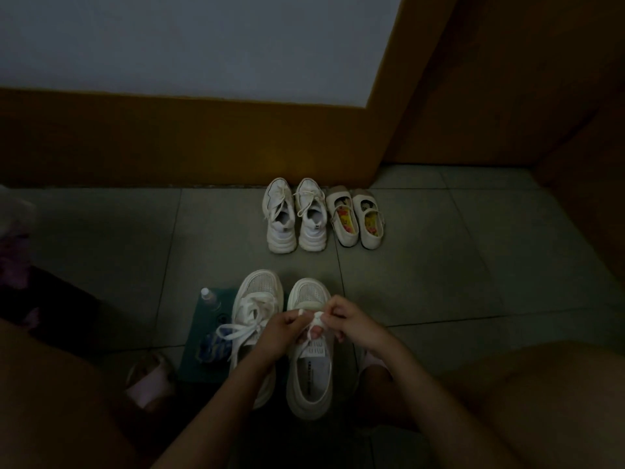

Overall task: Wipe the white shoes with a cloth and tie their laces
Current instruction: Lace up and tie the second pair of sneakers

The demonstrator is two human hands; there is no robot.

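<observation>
While I crouch over the grey tiled floor [422, 265], the wood skirting [169, 140] runs along the wall well beyond my hands. Light is dim and fine detail is poor. The right white shoe [309, 380] sits directly under both hands, toe pointing away from me. The left white shoe [252, 299] is just beside it, to the left of my left hand, its laces lying in loose loops. A green mat [198, 336] lies under the left shoe and sticks out further left. A second pair of white sneakers [294, 214] stands beyond my hands, near the skirting, with strap flats [355, 218] just beside them on the right. My left hand [280, 328] has its fingers curled, pinching the lace [316, 319] of the right shoe above the tongue. My right hand [350, 321] has its fingers curled too, pinching the same lace from the other side, and the two hands are nearly touching. A blue-and-white crumpled thing [211, 346] lies on the mat left of my left hand; I cannot tell what it is. A small clear bottle [209, 297] stands upright at the mat's far corner.
</observation>
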